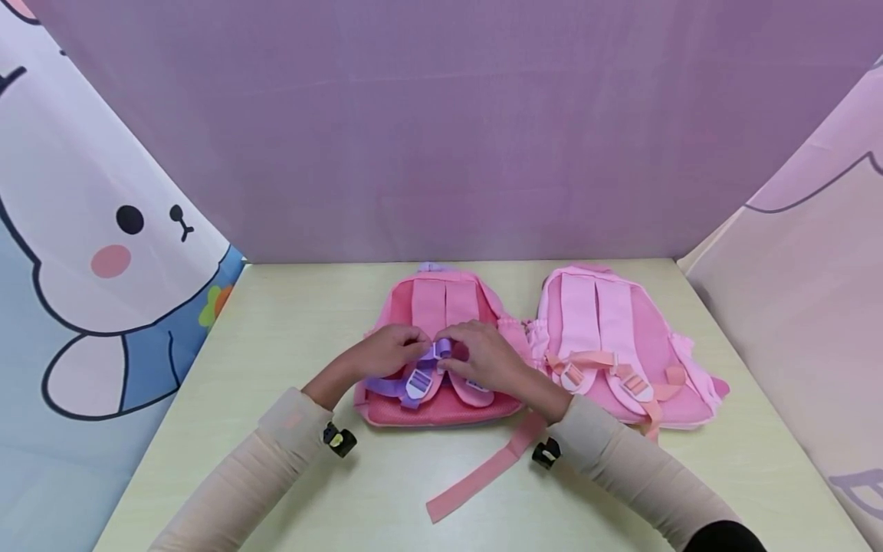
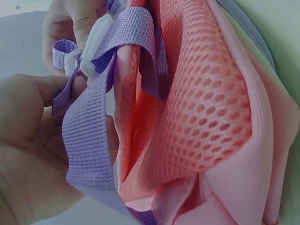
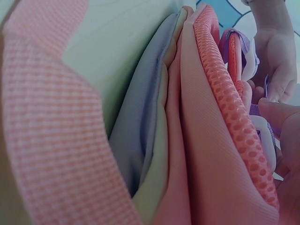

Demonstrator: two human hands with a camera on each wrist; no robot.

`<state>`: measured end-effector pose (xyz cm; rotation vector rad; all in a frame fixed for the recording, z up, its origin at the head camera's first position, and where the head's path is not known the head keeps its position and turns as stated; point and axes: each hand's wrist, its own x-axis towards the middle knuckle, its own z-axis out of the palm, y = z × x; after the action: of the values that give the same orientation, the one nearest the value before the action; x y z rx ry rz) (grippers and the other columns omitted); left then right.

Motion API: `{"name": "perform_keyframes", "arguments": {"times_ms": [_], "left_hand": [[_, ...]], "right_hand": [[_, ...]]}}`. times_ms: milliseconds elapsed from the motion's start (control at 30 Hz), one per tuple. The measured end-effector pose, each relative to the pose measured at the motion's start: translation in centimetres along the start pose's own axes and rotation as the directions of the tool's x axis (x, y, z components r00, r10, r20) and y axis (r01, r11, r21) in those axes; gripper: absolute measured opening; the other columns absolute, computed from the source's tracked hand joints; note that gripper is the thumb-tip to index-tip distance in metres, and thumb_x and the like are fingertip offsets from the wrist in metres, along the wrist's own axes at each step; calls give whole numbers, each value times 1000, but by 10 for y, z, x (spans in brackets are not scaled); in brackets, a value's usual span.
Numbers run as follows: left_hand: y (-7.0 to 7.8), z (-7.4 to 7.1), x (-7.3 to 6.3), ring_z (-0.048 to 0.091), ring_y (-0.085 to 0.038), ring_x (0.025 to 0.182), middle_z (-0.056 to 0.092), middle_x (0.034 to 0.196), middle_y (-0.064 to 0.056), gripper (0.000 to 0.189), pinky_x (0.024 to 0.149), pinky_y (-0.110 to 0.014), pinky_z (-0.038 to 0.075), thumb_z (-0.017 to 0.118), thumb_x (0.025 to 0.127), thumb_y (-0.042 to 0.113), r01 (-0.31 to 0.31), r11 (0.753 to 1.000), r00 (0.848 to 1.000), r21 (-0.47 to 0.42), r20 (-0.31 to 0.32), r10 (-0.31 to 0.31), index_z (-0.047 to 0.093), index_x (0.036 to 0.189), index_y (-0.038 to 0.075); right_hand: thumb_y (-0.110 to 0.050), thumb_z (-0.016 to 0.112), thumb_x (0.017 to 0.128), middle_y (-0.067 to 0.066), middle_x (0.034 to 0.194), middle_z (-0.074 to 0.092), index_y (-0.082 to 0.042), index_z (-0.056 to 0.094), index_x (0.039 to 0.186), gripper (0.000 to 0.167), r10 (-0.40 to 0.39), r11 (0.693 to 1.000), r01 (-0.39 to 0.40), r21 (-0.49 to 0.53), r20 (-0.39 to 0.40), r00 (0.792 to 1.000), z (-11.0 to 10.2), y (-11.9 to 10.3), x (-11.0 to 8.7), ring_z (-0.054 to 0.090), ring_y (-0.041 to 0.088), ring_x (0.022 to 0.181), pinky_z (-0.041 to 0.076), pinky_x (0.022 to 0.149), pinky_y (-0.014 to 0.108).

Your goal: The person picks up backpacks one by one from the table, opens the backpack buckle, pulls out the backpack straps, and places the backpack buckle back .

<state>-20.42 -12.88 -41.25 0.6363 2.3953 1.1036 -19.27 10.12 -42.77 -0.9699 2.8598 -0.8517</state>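
A pink backpack (image 1: 431, 414) lies with its shoulder straps facing up, near the middle of the table. Purple webbing (image 2: 89, 136) runs from its strap ends through white buckles (image 1: 418, 383). My left hand (image 1: 389, 350) pinches the purple webbing at a small white buckle (image 2: 71, 63) above the backpack. From the other side, my right hand (image 1: 486, 354) holds the rolled purple webbing (image 1: 444, 349) at the same buckle between thumb and fingers. In the right wrist view, the fingertips of both hands meet beside the backpack's mesh back panel (image 3: 236, 126), partly hidden.
A second pink backpack (image 1: 658, 337) with orange webbing (image 1: 593, 358) lies against the first on the right. A loose pink strap (image 1: 476, 479) stretches toward the table's front edge. A purple wall (image 1: 483, 138) stands behind the table (image 1: 297, 307).
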Motion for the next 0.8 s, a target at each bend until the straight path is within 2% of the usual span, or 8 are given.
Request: {"name": "perform_keyframes", "arguments": {"times_ms": [367,633,800], "left_hand": [[-1,0,0,52,-12,64,56,76,-6,21,60,-24,43,50,107,21,3,1000,1000,-12,15,-3,67,111,9],[-3,-3,-4,53,-14,71,56,78,-1,18,64,-24,43,52,106,23,27,1000,1000,-2,9,-27,67,106,13],[-7,-5,-7,53,-16,71,59,80,-5,18,63,-25,43,51,106,21,38,999,999,-28,11,-38,66,106,11]], "right_hand": [[-29,80,89,-3,110,72,-21,69,125,39,10,1000,-10,-1,4,1000,-1,-2,-1,58,16,97,50,88,34],[-30,79,90,-3,109,72,-22,69,125,38,5,1000,-5,-3,0,1000,0,-1,-1,58,15,96,50,86,33],[-29,79,90,-3,109,72,-21,69,124,36,2,1000,-2,2,-3,1000,-1,-1,-1,59,15,96,52,88,34]]}}
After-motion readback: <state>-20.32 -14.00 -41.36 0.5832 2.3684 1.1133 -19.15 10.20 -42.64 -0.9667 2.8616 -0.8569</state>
